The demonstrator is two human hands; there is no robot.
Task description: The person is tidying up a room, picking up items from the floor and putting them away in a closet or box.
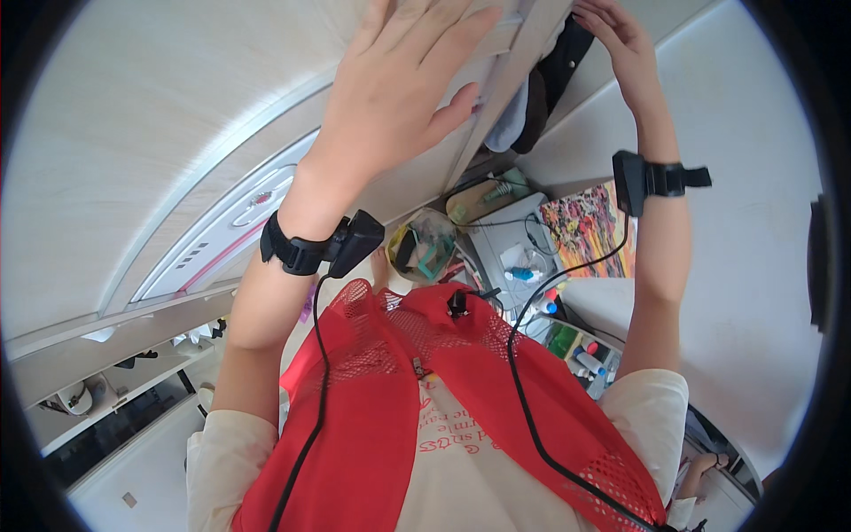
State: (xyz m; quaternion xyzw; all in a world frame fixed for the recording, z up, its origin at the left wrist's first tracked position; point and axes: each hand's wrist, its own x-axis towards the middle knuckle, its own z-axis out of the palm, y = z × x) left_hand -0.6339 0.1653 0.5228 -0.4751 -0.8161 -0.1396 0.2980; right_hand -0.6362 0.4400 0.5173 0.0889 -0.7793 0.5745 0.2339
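Observation:
My left hand (392, 93) is raised at the top middle, its back to me and its fingers spread. It seems to hold nothing, and it lies in front of a pale wooden wardrobe (495, 120). My right hand (621, 50) is up at the top right with bent fingers, beside a dark garment (565, 63) hanging in the wardrobe's opening. Whether those fingers grip the garment cannot be made out. Below it hangs a light blue cloth (510, 126). A black strapped device with a cable sits on each wrist, the left device (356, 243) and the right device (628, 183).
Down by my feet stands a lined bin (419, 249) with mixed items. Next to it is a grey-white case (488, 229) with cables on it. A colourful painting (588, 229) leans on the white wall (738, 199). Bottles (588, 359) crowd a surface at my right. At lower left runs a shelf (113, 392).

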